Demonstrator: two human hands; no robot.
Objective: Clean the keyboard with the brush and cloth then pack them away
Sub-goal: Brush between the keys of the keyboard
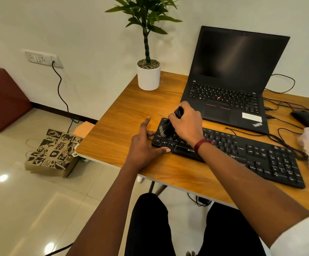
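Keyboard (260, 152): lies on the desk (124, 115), in front of the laptop (229, 93).
Brush (167, 127): bristles on the keys at the keyboard's left end.
Right grip (186, 124): curled round the brush handle.
Left grip (146, 143): fingers spread, touching the keyboard's left edge.
Progress: brushing seems under way; wiping and packing remain.

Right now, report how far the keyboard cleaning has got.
Nothing looks finished. In hand: the right hand grips the brush, bristles down on the left end of the keyboard, while the left hand steadies that end. Left, likely: brushing the remaining keys towards the number pad, the cloth wipe (no cloth in either hand), and packing both away.
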